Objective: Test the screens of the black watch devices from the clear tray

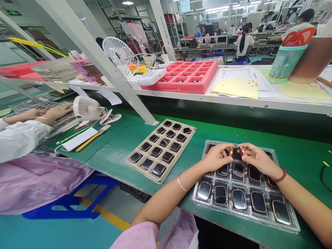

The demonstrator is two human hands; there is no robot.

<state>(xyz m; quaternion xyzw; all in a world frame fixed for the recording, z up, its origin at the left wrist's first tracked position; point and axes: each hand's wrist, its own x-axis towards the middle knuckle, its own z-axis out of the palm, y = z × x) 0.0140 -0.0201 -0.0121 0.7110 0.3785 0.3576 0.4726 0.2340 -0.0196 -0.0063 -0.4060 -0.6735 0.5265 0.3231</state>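
Above the clear plastic tray (pixel 294 224), my two hands are close together, each pinching a small piece. My left hand (pixel 216 158) grips a gold-edged watch case (pixel 230 151), seen nearly edge-on, between thumb and fingers. In my right hand (pixel 258 160) is another watch case (pixel 241 151), with a dark reddish face and a gold rim, tilted toward the left one. The two pieces are a little apart. Black-faced watch cases (pixel 239 199) with gold rims fill the visible pockets of the tray; my hands hide part of its back rows.
To the left lies a beige tray (pixel 135 165) with rows of watch cases. A slanted white post (pixel 124 84) meets the bench beyond it. A shelf at the back carries a red foam tray (pixel 178 88), papers and a cup (pixel 286 64). A co-worker's hands (pixel 55 113) are at far left.
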